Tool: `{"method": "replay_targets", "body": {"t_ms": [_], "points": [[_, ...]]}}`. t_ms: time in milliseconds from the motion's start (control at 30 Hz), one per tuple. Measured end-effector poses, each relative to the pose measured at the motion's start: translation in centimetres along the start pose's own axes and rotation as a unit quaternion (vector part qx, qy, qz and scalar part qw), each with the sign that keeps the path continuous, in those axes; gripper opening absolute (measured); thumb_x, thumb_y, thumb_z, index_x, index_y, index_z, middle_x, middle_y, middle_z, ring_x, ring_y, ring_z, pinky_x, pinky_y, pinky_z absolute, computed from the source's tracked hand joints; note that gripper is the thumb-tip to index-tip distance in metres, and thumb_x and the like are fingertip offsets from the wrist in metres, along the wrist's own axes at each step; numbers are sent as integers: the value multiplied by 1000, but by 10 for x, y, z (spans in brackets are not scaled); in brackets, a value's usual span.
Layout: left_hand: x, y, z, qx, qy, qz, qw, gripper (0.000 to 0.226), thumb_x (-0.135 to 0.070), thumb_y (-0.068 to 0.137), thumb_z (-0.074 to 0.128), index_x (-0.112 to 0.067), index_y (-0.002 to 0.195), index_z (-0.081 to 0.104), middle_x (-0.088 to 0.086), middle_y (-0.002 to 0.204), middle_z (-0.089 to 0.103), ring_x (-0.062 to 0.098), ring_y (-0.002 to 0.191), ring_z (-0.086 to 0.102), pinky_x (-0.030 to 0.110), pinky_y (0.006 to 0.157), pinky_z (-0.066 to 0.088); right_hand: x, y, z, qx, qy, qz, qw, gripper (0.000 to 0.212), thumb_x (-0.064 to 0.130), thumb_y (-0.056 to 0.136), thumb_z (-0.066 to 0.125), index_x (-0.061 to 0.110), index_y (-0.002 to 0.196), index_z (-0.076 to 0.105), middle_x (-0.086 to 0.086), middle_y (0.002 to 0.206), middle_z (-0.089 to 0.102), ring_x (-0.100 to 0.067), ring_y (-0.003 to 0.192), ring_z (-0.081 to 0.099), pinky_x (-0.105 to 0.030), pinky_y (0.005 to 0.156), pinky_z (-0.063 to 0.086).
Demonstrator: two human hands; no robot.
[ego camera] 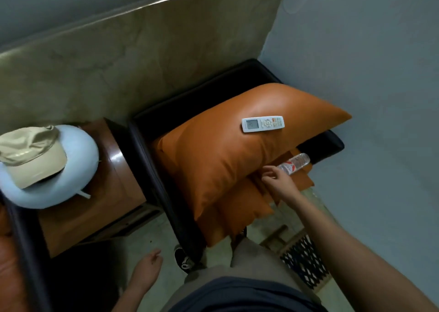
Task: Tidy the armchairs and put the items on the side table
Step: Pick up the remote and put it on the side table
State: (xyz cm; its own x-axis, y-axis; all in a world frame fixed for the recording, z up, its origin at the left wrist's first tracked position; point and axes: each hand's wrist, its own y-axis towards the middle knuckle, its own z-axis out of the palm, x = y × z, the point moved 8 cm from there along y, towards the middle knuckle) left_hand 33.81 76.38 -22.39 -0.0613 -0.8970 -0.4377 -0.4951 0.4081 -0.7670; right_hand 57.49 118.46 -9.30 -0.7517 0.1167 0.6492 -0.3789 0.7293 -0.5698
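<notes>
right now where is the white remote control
In the head view the white remote control lies on the upper right of the large orange leather cushion in the black armchair, beyond the clear plastic bottle.

Wooden side table: white neck pillow. Black armchair: orange cushions, bottle.

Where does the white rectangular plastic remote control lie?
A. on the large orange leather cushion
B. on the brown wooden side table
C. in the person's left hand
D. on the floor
A: the white rectangular plastic remote control lies flat on top of the large orange leather cushion, which sits in the black armchair.
</notes>
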Motion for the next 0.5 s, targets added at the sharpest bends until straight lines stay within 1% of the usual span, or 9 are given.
{"method": "replay_targets", "body": {"t_ms": [33,100,167,233,300,333,367,433,500], "points": [[-3,-1,3,-3,-6,-14,1000,37,-15,101,52,-4,135,58,12,141,57,26,133,51,32,111,34,17,14,-11,7,-1,-12,1000,40,21,94,64,21,133,58,-2,118,66,-18,105,65,-36,89,57],[-12,-4,7,-4,-34,-34,999,37,-16,101,52,-4,136,58,11,143,56,25,134,49,33,113,32,51,42,-37,-5,-14,-53,998,39,20,93,66,20,132,61,-1,117,68,-17,106,65,-33,88,56],[-31,-7,9,-24,-62,-43,997,37,-16,101,52,-5,135,58,11,142,56,25,134,50,32,113,32,84,72,-61,-15,-26,-98,995,37,18,92,67,19,129,63,-2,115,69,-17,106,65,-31,88,53],[-50,-14,14,-44,-78,-50,995,37,-18,101,52,-6,136,58,9,140,57,24,132,51,30,109,33,114,97,-81,-28,-48,-149,987,37,16,92,66,19,129,63,-2,117,68,-17,109,64,-30,90,51],[-69,-21,20,-67,-100,-47,992,36,-19,102,50,-9,136,58,6,135,59,19,126,53,25,103,35,135,119,-93,-33,-92,-191,977,40,16,93,66,21,132,61,-1,125,64,-18,116,59,-34,95,50],[-78,-23,23,-76,-114,-46,989,35,-19,103,49,-10,136,58,4,131,61,15,119,55,23,98,36,143,129,-95,-31,-139,-214,966,44,18,92,67,23,135,58,-1,131,61,-20,122,55,-38,99,48],[-86,-25,26,-85,-128,-47,987,35,-20,103,49,-11,135,59,2,127,63,11,111,56,21,93,38,146,139,-93,-23,-212,-233,949,50,23,91,69,27,139,54,-1,139,56,-23,129,50,-42,104,44],[-96,-29,34,-97,-145,-51,983,35,-23,103,49,-14,136,59,-1,125,65,3,99,58,17,82,42,138,160,-81,20,-372,-236,898,66,37,89,70,39,148,41,0,155,40,-28,143,35,-53,115,29],[-100,-33,45,-101,-153,-68,981,37,-26,103,49,-16,137,58,1,130,64,7,105,58,21,86,43,119,174,-69,71,-462,-222,856,76,44,90,68,48,153,26,1,163,24,-29,150,21,-60,120,10]]}}
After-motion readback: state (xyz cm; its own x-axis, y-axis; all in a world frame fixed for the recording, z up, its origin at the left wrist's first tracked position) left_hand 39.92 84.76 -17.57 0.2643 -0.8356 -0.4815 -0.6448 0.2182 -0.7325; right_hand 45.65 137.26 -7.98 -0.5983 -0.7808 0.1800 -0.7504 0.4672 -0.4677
